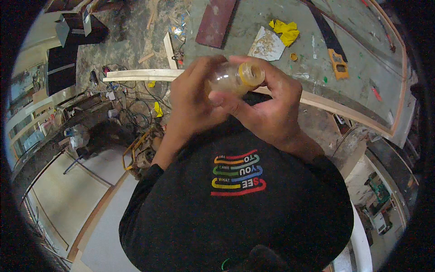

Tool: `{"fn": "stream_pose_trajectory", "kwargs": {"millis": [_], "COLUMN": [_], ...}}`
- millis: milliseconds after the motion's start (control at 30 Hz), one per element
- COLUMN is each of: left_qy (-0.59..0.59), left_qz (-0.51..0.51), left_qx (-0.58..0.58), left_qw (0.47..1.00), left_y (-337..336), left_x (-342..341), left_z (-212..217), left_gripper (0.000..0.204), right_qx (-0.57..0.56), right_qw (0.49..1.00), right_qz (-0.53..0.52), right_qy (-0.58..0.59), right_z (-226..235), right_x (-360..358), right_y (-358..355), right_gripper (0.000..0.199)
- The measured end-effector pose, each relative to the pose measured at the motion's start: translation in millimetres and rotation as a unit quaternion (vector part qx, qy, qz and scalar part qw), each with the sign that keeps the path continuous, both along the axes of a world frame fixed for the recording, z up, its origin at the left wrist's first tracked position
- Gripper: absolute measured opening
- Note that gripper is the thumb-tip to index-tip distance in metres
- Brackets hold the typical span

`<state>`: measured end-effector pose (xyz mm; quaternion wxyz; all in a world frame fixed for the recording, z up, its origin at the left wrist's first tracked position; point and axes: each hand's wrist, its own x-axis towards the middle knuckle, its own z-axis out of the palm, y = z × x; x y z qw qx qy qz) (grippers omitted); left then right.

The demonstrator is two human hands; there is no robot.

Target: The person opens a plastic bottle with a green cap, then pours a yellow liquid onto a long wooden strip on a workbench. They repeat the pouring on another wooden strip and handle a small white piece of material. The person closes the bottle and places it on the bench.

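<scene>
Both hands hold a small clear bottle (226, 80) in front of my chest, tilted with its uncapped mouth toward the upper right. Its neck has a yellow ring, and the inside looks yellowish. My left hand (194, 93) is wrapped round the bottle's body. The fingers of my right hand (274, 99) curl behind the neck, while its thumb presses against the near side of the body. Beyond my right hand, a small round yellow cap (293, 56) lies on the grey-green worktable (308, 43).
A white scrap with brownish residue (268, 44) and a crumpled yellow wrapper (286, 31) lie near the cap. Farther right is a handsaw (337, 61) with a yellow handle. A maroon board (217, 22) is at the back. Wood strips (140, 75) and tangled cables (136, 102) spread leftward.
</scene>
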<state>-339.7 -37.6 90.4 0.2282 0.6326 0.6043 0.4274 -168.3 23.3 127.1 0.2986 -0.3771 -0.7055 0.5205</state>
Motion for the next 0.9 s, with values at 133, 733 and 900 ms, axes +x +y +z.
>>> {"fn": "stream_pose_trajectory", "kwargs": {"millis": [133,733,900], "left_qy": [0.018,-0.066,-0.092], "left_qz": [0.008,-0.064,0.001], "left_qx": [-0.012,-0.119,-0.108], "left_qw": [1.000,0.989,0.990], "left_y": [0,-3,-5], "left_x": [0,-3,3], "left_z": [9,26,28], "left_gripper": [0.059,0.058,0.061], "right_qx": [-0.078,-0.191,-0.092], "right_qw": [0.995,0.969,0.977], "right_qz": [0.020,0.142,0.117], "right_qy": [0.053,0.070,0.154], "right_z": [3,0,10], "right_x": [-2,29,19], "right_y": [-2,13,6], "right_gripper": [0.058,0.056,0.062]}}
